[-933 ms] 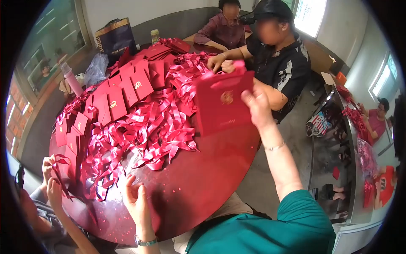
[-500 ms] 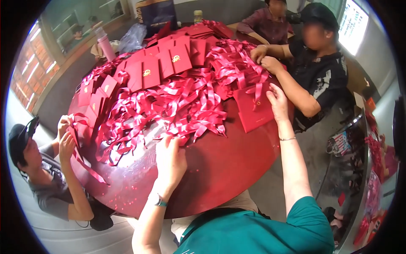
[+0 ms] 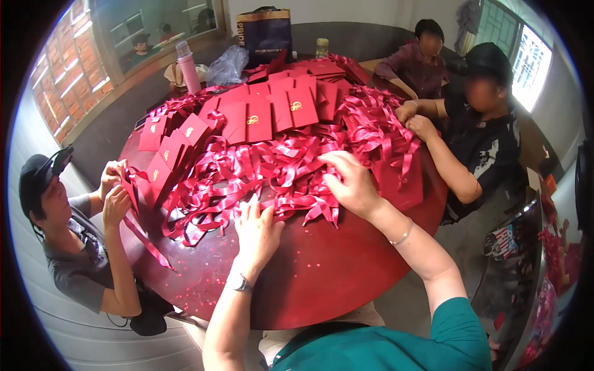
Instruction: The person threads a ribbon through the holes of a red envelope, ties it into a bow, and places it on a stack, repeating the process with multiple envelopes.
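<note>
My left hand [image 3: 257, 234] rests at the near edge of a heap of pink-red satin ribbons [image 3: 247, 167], its fingers apart and the tips touching the loops. Over the middle of the heap reaches my right hand [image 3: 354, 185], fingers curved with a gap to the thumb; I see nothing held between them. To its right lies a flat red bag or folder [image 3: 402, 185] with ribbon across its upper part. Several red paper bags or folders with gold emblems [image 3: 258, 117] stand and lean in rows behind the ribbons.
The round dark-red table [image 3: 309, 272] has small red specks. Workers handle red ribbon at left [image 3: 114, 191] and right [image 3: 421, 127]; another person [image 3: 416, 62] sits farther back. A pink bottle [image 3: 187, 71], clear plastic bag [image 3: 227, 67], dark shopping bag [image 3: 265, 34] and jar [image 3: 322, 48] stand behind.
My right hand has left the flat red bag or folder and moved left over the ribbons. The left hand stays by the ribbon edge, its fingers now more spread. The view has shifted.
</note>
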The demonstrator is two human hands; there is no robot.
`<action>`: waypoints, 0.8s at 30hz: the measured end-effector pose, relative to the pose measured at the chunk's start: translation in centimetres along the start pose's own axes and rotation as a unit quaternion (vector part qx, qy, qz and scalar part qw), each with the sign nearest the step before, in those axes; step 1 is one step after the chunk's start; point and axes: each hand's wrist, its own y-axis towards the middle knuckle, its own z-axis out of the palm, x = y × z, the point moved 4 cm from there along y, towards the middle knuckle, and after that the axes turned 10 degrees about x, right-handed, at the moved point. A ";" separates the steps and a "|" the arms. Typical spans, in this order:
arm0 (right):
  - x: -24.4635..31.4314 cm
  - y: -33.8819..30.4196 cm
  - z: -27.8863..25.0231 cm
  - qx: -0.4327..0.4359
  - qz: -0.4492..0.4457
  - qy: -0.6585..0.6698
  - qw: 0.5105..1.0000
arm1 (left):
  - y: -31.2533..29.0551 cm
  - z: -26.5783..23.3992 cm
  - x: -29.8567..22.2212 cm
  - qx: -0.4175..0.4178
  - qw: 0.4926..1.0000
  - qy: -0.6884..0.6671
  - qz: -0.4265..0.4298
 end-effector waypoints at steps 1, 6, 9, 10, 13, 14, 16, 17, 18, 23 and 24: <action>-1.0 1.5 1.4 0.021 0.008 0.026 0.999 | 0.1 0.0 -0.2 -0.002 1.000 -0.022 0.014; -7.8 9.6 8.8 0.048 0.068 -0.071 0.994 | -0.4 0.3 0.1 0.017 0.999 -0.029 0.009; -12.2 13.1 8.6 0.035 0.218 -0.213 0.952 | -0.8 0.3 -0.6 -0.014 0.999 -0.013 0.026; -14.0 13.9 7.8 0.018 0.276 -0.241 0.930 | -0.6 0.3 -0.8 0.007 1.000 -0.003 0.015; -18.0 14.3 6.7 -0.006 0.438 -0.177 0.881 | -0.4 0.6 -0.9 0.052 0.999 0.003 0.002; -18.3 14.8 7.0 0.009 0.476 -0.145 0.867 | -0.4 0.5 -0.8 0.054 0.999 0.002 -0.002; -18.0 15.7 8.1 -0.011 0.457 -0.114 0.882 | -0.3 0.1 -0.6 0.058 0.998 -0.002 -0.010; -18.1 16.1 8.6 -0.038 0.440 -0.083 0.894 | 0.0 -0.2 -0.6 0.074 0.997 -0.005 -0.010; -18.0 16.5 9.0 -0.085 0.407 -0.069 0.907 | 0.1 -0.2 -0.7 0.089 0.996 -0.007 -0.010; -16.0 17.2 11.5 -0.066 0.416 -0.089 0.903 | 0.0 -0.1 -0.4 0.099 0.995 -0.020 -0.012; -15.6 17.2 11.8 -0.048 0.400 -0.106 0.909 | 0.0 -0.2 -0.4 0.103 0.994 -0.021 -0.011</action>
